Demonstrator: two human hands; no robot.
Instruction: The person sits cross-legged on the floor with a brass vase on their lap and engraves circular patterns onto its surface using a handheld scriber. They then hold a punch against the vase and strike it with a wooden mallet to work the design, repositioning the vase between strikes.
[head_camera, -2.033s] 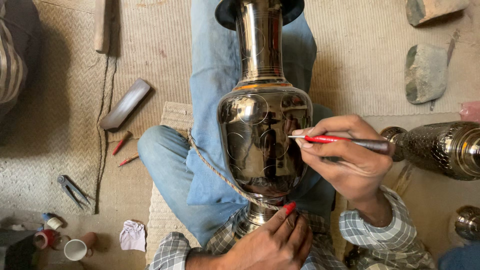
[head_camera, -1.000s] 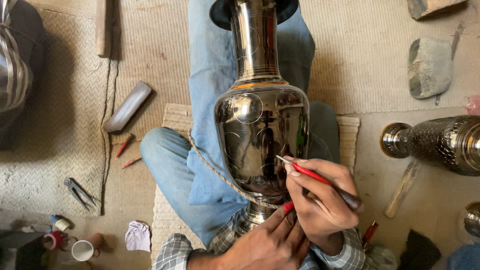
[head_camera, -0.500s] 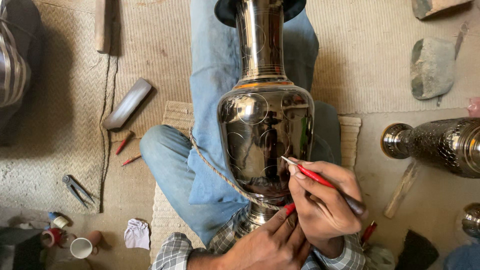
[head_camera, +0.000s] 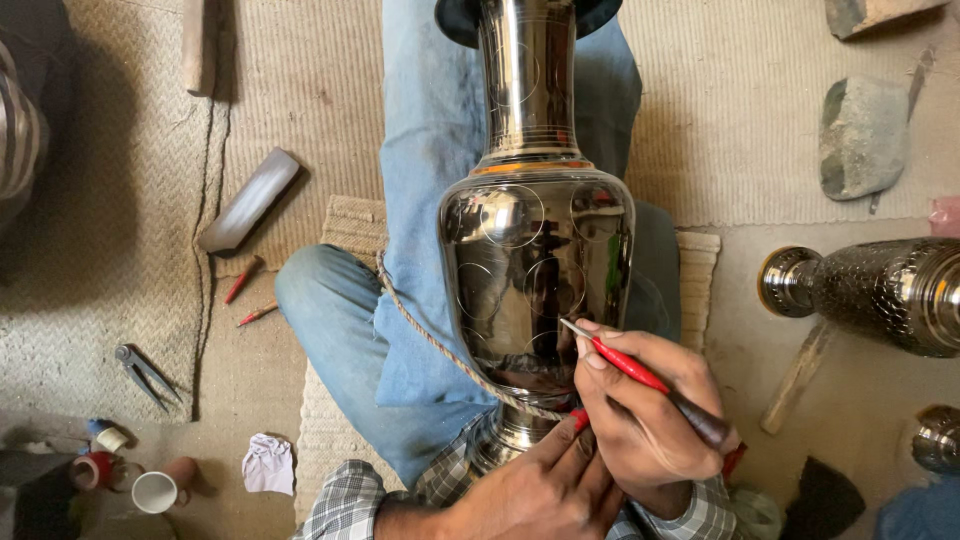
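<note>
A large shiny metal vase (head_camera: 535, 280) lies along the seated person's lap. The right hand (head_camera: 650, 415), gripping a red-handled tool (head_camera: 640, 375), has dropped to the lower belly, tip touching. The left hand (head_camera: 545, 490) steadies the base, fingers curled.

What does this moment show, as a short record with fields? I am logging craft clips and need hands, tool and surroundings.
Setting: person seated on a woven mat, legs in jeans
Main thing: shiny metal vase lying along the lap, faint circles on its body
Right hand: holds a red-handled tool, tip on the vase's lower body
Left hand: rests at the vase's base
Rope: runs across the lap to the base
Nearby: second patterned vase at right, stone, compass, white cup
</note>
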